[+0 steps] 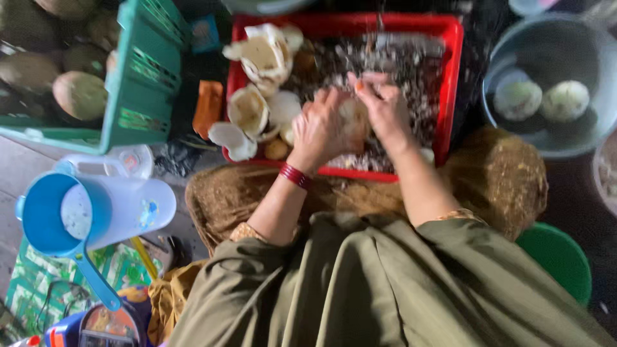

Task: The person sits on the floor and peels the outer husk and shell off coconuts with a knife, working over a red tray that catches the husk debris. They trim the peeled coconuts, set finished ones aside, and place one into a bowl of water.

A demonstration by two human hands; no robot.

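Both hands work a pale coconut piece over the red tray.

Left hand cups the coconut piece, fingers curled round it; right hand pinches its top edge, fingers narrow. Piece sits above the tray's near half. Shell halves lie at the tray's left end; a basin with two peeled coconuts stands right of the tray.

A green plastic crate stands at the upper left with brown coconuts behind it. Lower left, a blue jug holds pale liquid. Upper right, a grey basin holds two peeled white coconuts.
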